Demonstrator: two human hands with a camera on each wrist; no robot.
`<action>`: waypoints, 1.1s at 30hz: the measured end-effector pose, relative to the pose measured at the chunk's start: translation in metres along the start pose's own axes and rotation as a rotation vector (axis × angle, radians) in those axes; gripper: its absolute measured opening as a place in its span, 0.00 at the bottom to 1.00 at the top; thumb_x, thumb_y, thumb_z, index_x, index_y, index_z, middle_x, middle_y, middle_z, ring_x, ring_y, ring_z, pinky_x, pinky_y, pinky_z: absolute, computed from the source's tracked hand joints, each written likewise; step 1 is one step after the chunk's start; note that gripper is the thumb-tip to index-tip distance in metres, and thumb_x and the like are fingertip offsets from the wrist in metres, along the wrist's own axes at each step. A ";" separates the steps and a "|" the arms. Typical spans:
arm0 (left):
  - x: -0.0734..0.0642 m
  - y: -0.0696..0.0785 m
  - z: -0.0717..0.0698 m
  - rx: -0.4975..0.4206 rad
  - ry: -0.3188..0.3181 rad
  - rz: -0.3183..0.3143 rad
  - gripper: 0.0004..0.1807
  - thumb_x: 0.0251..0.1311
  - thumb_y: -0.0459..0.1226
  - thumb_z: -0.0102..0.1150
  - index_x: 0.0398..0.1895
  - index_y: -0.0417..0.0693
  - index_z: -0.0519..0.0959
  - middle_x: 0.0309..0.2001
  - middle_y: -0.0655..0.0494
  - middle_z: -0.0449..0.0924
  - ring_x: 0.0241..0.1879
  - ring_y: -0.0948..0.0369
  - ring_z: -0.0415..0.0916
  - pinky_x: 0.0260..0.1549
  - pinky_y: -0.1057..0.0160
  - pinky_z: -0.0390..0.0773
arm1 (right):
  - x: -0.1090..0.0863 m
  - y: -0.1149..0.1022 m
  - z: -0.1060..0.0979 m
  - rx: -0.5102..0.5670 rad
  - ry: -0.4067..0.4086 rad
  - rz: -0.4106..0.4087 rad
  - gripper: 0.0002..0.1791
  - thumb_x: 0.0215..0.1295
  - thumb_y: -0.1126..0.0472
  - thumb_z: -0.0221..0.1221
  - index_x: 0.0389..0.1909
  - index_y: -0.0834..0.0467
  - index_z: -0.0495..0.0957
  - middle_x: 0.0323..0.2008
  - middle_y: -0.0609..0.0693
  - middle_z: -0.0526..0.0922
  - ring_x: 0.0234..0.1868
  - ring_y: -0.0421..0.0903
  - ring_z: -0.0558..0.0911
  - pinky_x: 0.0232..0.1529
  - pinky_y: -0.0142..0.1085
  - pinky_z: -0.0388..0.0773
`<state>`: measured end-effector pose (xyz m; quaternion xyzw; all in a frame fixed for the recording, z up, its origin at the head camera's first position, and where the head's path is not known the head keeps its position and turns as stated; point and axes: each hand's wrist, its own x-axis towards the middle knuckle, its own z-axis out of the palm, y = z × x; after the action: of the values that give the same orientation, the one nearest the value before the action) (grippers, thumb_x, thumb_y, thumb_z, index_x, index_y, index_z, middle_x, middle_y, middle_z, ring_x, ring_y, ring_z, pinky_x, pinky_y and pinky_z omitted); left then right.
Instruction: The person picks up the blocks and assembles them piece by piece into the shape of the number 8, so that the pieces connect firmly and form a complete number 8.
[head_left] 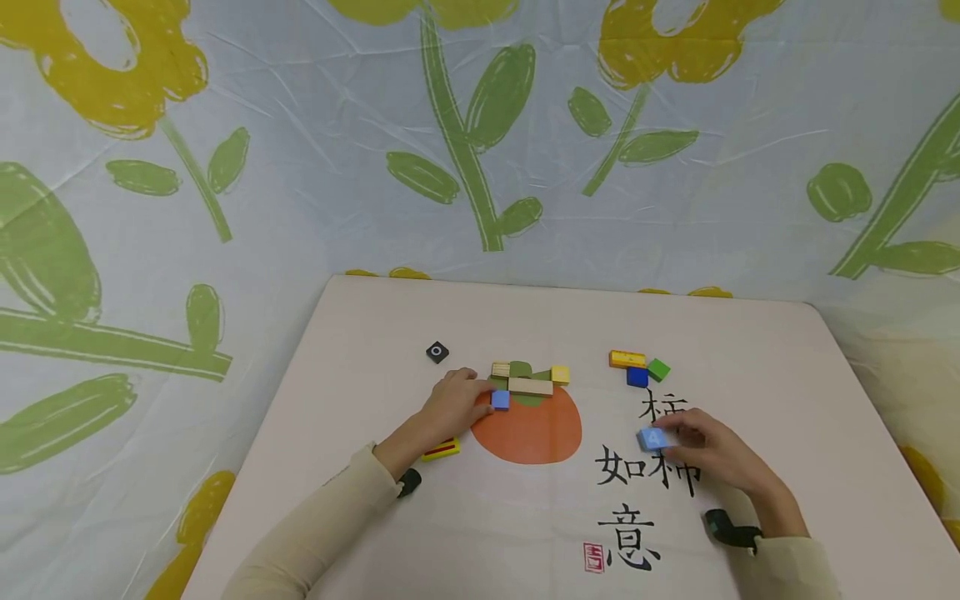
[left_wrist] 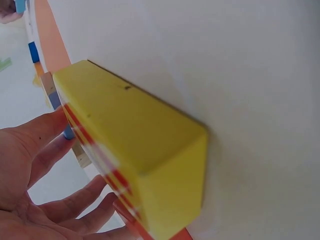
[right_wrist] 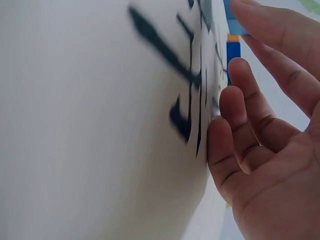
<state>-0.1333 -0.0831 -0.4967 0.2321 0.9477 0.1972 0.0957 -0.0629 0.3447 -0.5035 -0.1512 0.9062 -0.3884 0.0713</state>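
Note:
My left hand (head_left: 448, 406) pinches a small blue block (head_left: 500, 400) between thumb and index finger, at the upper left of the orange persimmon picture (head_left: 525, 433). In the left wrist view that blue block (left_wrist: 68, 132) peeks out between the same fingers. A wooden plank block (head_left: 530, 387) lies just beyond it, with a striped wooden block (head_left: 500, 369) behind. On the right, over the black brush characters, my right hand (head_left: 712, 452) holds a light blue block (head_left: 652, 439) with a white mark, by thumb and fingertips; its other fingers are loosely bent.
A yellow block with red stripes (head_left: 441, 450) lies beside my left wrist. A yellow cube (head_left: 560, 374) sits at the plank's right end. Farther back are a black block (head_left: 437, 352), an orange-yellow block (head_left: 627, 358), a dark blue block (head_left: 637, 377) and a green block (head_left: 658, 370).

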 end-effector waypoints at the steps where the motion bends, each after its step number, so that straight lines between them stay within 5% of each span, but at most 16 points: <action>1: 0.000 0.000 0.000 0.000 -0.001 -0.001 0.22 0.65 0.44 0.66 0.62 0.51 0.80 0.60 0.39 0.74 0.61 0.43 0.68 0.57 0.42 0.70 | 0.001 -0.002 0.002 0.004 0.008 -0.014 0.19 0.60 0.62 0.71 0.53 0.55 0.82 0.45 0.49 0.76 0.42 0.44 0.70 0.43 0.30 0.69; 16: -0.001 0.000 -0.002 -0.019 -0.008 0.001 0.22 0.66 0.43 0.65 0.62 0.50 0.80 0.60 0.39 0.73 0.61 0.43 0.68 0.58 0.43 0.70 | 0.033 -0.028 0.040 0.106 0.080 0.048 0.19 0.63 0.59 0.69 0.54 0.56 0.81 0.44 0.52 0.76 0.40 0.49 0.71 0.39 0.34 0.71; 22: -0.001 0.000 -0.003 -0.012 -0.010 0.005 0.22 0.65 0.44 0.66 0.61 0.50 0.80 0.60 0.39 0.74 0.61 0.42 0.68 0.57 0.43 0.70 | 0.048 -0.038 0.053 0.141 0.093 0.099 0.21 0.64 0.56 0.69 0.57 0.54 0.80 0.50 0.51 0.78 0.45 0.49 0.74 0.46 0.40 0.73; 33: 0.001 -0.001 -0.003 -0.003 -0.012 0.004 0.22 0.65 0.44 0.66 0.61 0.50 0.81 0.60 0.39 0.74 0.61 0.43 0.69 0.57 0.43 0.70 | 0.073 -0.056 0.074 0.156 0.095 0.039 0.19 0.63 0.61 0.69 0.55 0.56 0.82 0.47 0.52 0.80 0.47 0.52 0.75 0.48 0.45 0.73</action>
<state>-0.1349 -0.0844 -0.4946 0.2349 0.9464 0.1975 0.1012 -0.1010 0.2335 -0.5142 -0.1090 0.8783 -0.4630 0.0476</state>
